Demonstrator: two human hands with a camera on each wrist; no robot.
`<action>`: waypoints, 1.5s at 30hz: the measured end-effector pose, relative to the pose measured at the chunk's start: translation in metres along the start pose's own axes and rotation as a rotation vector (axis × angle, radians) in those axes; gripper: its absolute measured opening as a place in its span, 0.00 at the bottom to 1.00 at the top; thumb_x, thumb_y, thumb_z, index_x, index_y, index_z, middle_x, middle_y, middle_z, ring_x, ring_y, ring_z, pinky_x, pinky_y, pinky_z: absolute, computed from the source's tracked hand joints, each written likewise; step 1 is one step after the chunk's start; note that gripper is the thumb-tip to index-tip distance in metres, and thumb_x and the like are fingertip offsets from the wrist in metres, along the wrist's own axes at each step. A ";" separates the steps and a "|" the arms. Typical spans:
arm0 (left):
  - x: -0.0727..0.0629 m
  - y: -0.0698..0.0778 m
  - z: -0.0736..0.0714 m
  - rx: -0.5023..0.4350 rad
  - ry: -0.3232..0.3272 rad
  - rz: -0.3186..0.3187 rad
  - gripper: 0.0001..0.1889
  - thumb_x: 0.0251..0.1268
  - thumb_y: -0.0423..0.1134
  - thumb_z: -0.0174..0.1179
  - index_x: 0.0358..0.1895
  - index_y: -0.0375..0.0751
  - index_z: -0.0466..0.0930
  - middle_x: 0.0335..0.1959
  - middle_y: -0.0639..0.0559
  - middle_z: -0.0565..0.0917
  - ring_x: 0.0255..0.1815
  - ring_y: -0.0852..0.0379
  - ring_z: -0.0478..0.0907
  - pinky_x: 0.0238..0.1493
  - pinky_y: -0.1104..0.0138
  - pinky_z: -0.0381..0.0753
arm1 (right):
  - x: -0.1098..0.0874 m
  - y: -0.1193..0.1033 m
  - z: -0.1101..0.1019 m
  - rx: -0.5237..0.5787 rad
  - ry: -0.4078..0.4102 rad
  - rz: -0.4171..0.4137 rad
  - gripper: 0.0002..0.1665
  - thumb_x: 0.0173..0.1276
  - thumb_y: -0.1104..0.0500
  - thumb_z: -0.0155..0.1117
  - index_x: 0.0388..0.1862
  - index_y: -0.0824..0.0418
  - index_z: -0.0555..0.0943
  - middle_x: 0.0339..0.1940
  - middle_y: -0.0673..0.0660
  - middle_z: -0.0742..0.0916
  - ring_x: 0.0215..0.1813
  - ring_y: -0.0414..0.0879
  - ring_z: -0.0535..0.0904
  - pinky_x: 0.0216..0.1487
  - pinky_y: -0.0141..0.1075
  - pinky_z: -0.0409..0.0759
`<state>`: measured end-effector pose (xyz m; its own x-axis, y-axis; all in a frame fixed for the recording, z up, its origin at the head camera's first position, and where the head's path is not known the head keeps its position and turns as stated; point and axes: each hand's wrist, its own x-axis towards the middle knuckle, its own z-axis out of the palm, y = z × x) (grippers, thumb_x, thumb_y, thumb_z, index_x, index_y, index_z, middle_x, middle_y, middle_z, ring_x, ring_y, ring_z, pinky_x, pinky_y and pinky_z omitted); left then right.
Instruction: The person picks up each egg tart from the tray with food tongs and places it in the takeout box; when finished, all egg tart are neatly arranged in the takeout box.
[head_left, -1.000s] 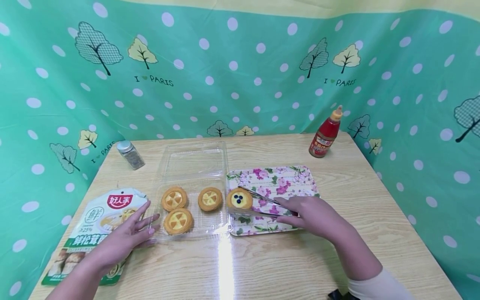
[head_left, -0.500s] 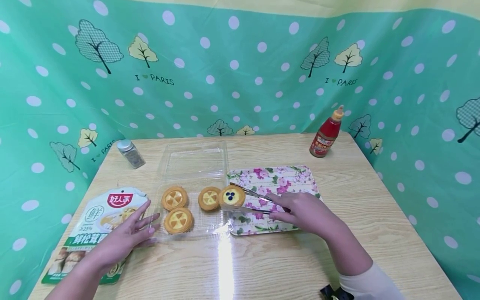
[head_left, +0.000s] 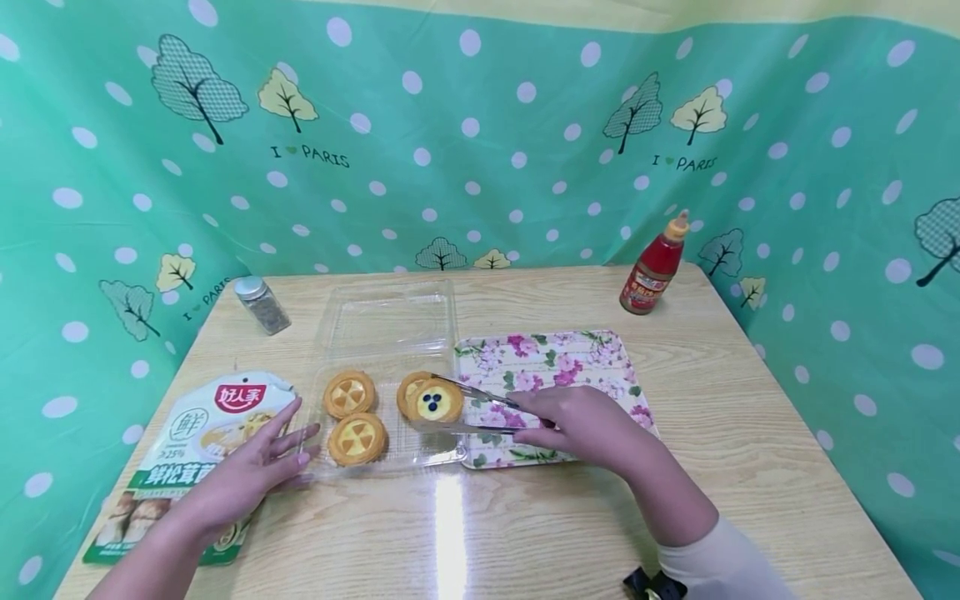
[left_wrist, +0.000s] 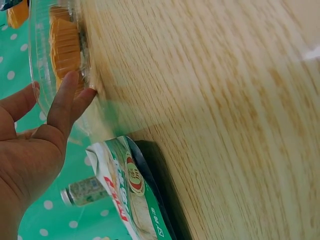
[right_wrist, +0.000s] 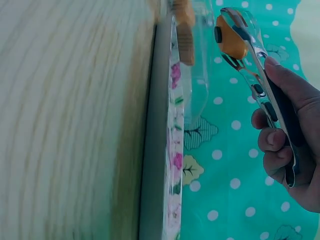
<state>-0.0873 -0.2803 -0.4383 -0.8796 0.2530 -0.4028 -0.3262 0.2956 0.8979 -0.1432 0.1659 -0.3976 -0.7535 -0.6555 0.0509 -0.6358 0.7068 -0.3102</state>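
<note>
My right hand [head_left: 581, 427] grips a pair of metal tongs [right_wrist: 275, 92], whose ends pinch an egg tart topped with blueberries [head_left: 437, 402]. In the right wrist view the tart is tilted and raised above the clear plastic container [head_left: 420, 442]. From the head it overlaps a tart [head_left: 411, 390] in the container's right part. Two more fruit-pattern tarts, one behind [head_left: 349, 394] and one in front [head_left: 357, 439], sit in its left part. My left hand [head_left: 258, 467] touches the container's left side with extended fingers [left_wrist: 62, 102].
A floral tray [head_left: 566, 367] lies right of the container, whose clear lid [head_left: 390, 321] is folded back. A food pouch [head_left: 187, 450] lies under the left forearm. A spice jar [head_left: 262, 307] stands at back left, a red sauce bottle [head_left: 651, 271] at back right.
My right hand has carried the blueberry tart leftward in the tongs, from the tray's left edge to over the container's right part. The left hand has stayed at the container's side.
</note>
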 end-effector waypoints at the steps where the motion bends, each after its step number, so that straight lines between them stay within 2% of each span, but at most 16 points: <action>1: 0.000 0.000 0.000 -0.002 0.000 0.000 0.44 0.75 0.40 0.53 0.80 0.56 0.29 0.78 0.32 0.48 0.73 0.33 0.60 0.58 0.58 0.83 | 0.001 -0.001 0.001 0.002 -0.002 -0.006 0.35 0.69 0.32 0.55 0.68 0.47 0.76 0.60 0.51 0.84 0.60 0.47 0.82 0.61 0.47 0.82; 7: 0.000 -0.001 0.000 -0.003 -0.001 -0.001 0.44 0.75 0.40 0.53 0.80 0.56 0.29 0.78 0.32 0.48 0.73 0.33 0.59 0.59 0.59 0.83 | 0.005 -0.008 0.008 -0.003 -0.017 -0.037 0.34 0.68 0.33 0.56 0.67 0.48 0.77 0.59 0.51 0.85 0.60 0.46 0.82 0.60 0.45 0.83; 12: -0.001 0.000 0.000 0.004 0.004 0.003 0.44 0.75 0.40 0.53 0.80 0.56 0.29 0.78 0.32 0.48 0.73 0.33 0.59 0.59 0.59 0.83 | 0.009 -0.012 0.013 -0.014 -0.025 -0.061 0.34 0.68 0.32 0.54 0.67 0.47 0.77 0.58 0.53 0.85 0.59 0.50 0.82 0.58 0.46 0.84; 16: -0.002 0.000 0.001 0.000 0.003 0.003 0.44 0.76 0.40 0.52 0.80 0.56 0.28 0.78 0.32 0.48 0.73 0.33 0.59 0.59 0.59 0.83 | 0.010 -0.013 0.017 -0.008 -0.036 -0.068 0.35 0.69 0.32 0.54 0.67 0.48 0.76 0.49 0.52 0.89 0.46 0.44 0.86 0.47 0.41 0.87; 19: -0.002 0.000 0.000 0.005 0.004 0.006 0.44 0.76 0.40 0.52 0.80 0.56 0.28 0.78 0.32 0.48 0.73 0.33 0.59 0.58 0.59 0.83 | 0.011 -0.013 0.019 -0.009 -0.032 -0.080 0.35 0.69 0.33 0.55 0.68 0.49 0.76 0.43 0.49 0.89 0.36 0.38 0.82 0.38 0.36 0.85; 22: -0.002 0.000 0.000 0.010 0.004 0.010 0.44 0.76 0.40 0.52 0.80 0.56 0.29 0.78 0.32 0.48 0.73 0.33 0.60 0.58 0.59 0.83 | 0.012 -0.014 0.020 -0.013 -0.025 -0.089 0.35 0.69 0.33 0.55 0.67 0.49 0.76 0.41 0.49 0.89 0.34 0.37 0.81 0.36 0.35 0.84; 33: -0.001 -0.001 0.001 0.003 -0.003 0.020 0.44 0.75 0.40 0.53 0.80 0.54 0.29 0.78 0.31 0.48 0.73 0.32 0.59 0.58 0.60 0.83 | 0.014 -0.017 0.021 -0.027 -0.042 -0.073 0.36 0.68 0.33 0.56 0.68 0.50 0.76 0.45 0.48 0.89 0.40 0.40 0.84 0.41 0.37 0.86; 40: -0.001 -0.001 0.001 0.002 -0.005 0.014 0.44 0.75 0.40 0.53 0.80 0.55 0.29 0.78 0.32 0.49 0.73 0.33 0.59 0.58 0.61 0.83 | 0.013 -0.018 0.016 -0.008 -0.058 -0.027 0.39 0.65 0.31 0.59 0.69 0.49 0.74 0.55 0.52 0.87 0.51 0.45 0.85 0.53 0.42 0.85; 45: -0.001 -0.001 0.001 0.004 -0.003 0.012 0.44 0.75 0.40 0.53 0.80 0.55 0.29 0.78 0.32 0.49 0.73 0.34 0.60 0.58 0.61 0.83 | 0.012 -0.017 0.012 -0.017 -0.062 -0.006 0.39 0.64 0.31 0.59 0.69 0.48 0.74 0.58 0.53 0.86 0.54 0.47 0.84 0.56 0.44 0.84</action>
<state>-0.0861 -0.2800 -0.4393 -0.8823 0.2594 -0.3928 -0.3146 0.2959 0.9019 -0.1392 0.1426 -0.4033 -0.7382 -0.6745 -0.0060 -0.6434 0.7067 -0.2942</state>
